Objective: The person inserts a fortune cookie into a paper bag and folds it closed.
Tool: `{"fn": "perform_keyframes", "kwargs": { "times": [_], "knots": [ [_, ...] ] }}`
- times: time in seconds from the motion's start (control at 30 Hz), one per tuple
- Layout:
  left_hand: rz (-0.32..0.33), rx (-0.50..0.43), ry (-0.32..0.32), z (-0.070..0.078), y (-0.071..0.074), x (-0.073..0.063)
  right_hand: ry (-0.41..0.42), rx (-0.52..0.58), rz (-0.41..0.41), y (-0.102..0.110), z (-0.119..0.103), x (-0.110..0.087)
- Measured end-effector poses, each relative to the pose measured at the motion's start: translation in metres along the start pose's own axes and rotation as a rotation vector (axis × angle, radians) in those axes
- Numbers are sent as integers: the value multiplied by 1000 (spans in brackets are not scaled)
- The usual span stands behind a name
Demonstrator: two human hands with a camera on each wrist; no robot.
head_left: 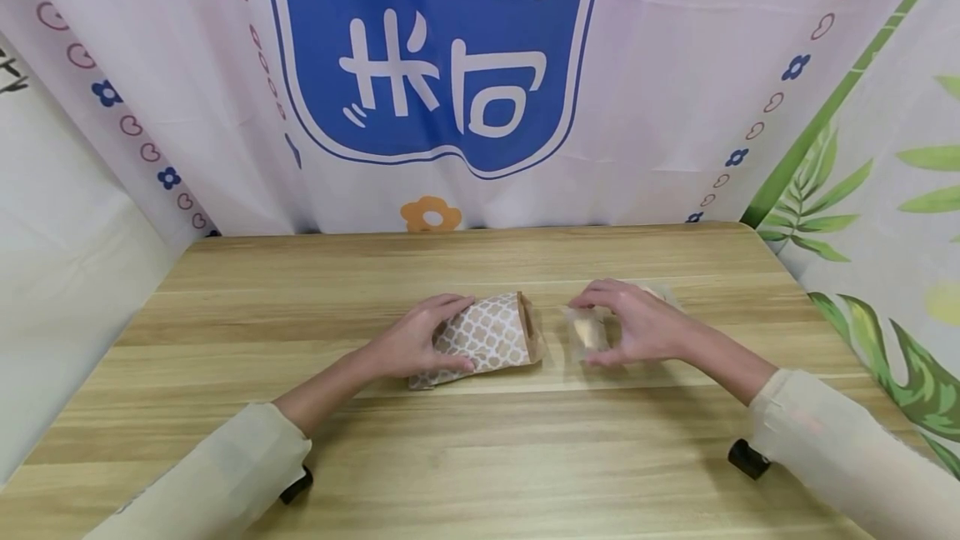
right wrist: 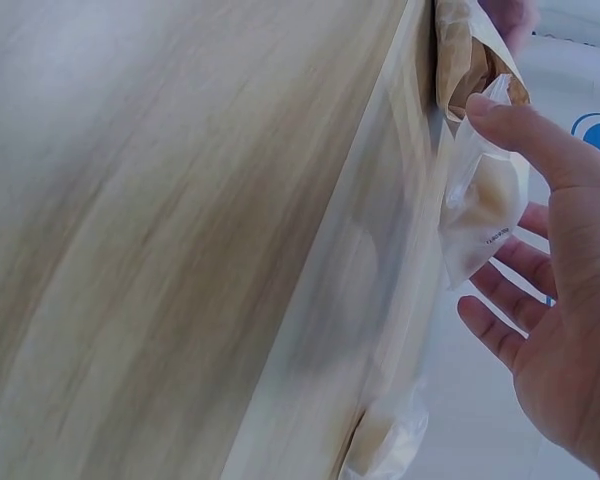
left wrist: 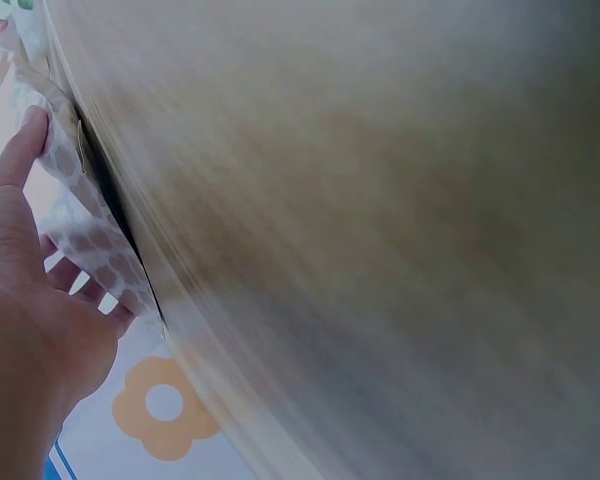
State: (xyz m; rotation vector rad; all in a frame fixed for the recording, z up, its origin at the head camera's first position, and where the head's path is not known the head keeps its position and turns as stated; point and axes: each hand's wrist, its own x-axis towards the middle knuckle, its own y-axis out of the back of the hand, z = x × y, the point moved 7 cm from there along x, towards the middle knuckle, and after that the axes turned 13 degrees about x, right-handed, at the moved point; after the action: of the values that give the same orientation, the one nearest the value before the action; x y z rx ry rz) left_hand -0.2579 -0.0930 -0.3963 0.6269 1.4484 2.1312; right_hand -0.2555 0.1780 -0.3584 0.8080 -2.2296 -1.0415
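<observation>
A paper bag [head_left: 491,332] with a white lattice pattern lies on the table, its brown mouth gaping to the right. My left hand [head_left: 411,342] grips its left part, thumb along the near side and fingers over the far side. To the right of the mouth, my right hand [head_left: 641,325] holds a small clear packet [head_left: 588,333] with something pale inside. In the right wrist view, the thumb touches the top of this packet [right wrist: 480,205], close to the bag's mouth [right wrist: 475,70], and the other fingers are behind it. What the bag contains is hidden.
Another clear packet [head_left: 662,297] lies just behind my right hand, partly covered by it. The wooden table [head_left: 480,457] reaches back to a printed curtain [head_left: 645,148]. A leaf-patterned cloth [head_left: 892,273] hangs along the right side.
</observation>
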Motion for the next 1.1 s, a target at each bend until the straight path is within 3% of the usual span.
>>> {"fn": "perform_keyframes", "kwargs": {
  "times": [0.67,1.1],
  "knots": [
    [8,10,-20,-1,-1,2,-46,34,-11,-2,-2,10],
    [0,-2,-7,-1,-1,1,9,99,29,-5,-5,20]
  ]
}}
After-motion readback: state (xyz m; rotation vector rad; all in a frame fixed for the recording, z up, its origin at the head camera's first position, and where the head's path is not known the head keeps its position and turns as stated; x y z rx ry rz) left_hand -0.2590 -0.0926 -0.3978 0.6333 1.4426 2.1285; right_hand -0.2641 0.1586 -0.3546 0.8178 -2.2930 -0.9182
